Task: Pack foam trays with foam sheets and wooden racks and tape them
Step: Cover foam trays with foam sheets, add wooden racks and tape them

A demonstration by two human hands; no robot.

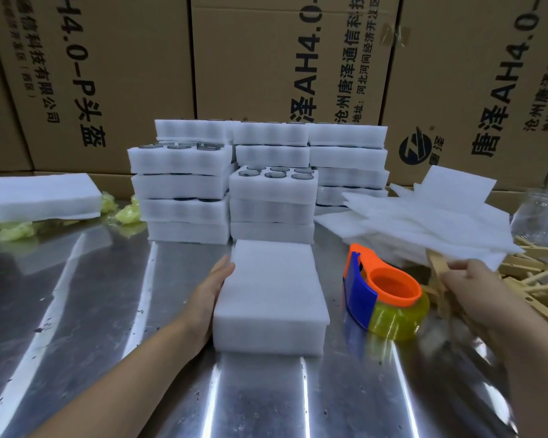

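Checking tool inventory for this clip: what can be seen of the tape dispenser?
The tape dispenser looks plastic: orange frame and ring hub, blue side plate, carrying a roll of yellowish clear tape. It lies on its side on the shiny metal table, right of the nearest foam tray. Neither hand touches it; the right hand holds a wooden rack just beyond.

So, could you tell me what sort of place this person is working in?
Probably a packing station in a warehouse or small factory: printed cardboard cartons are stacked behind, piles of foam trays stand on a metal table, and a tape dispenser sits close at hand.
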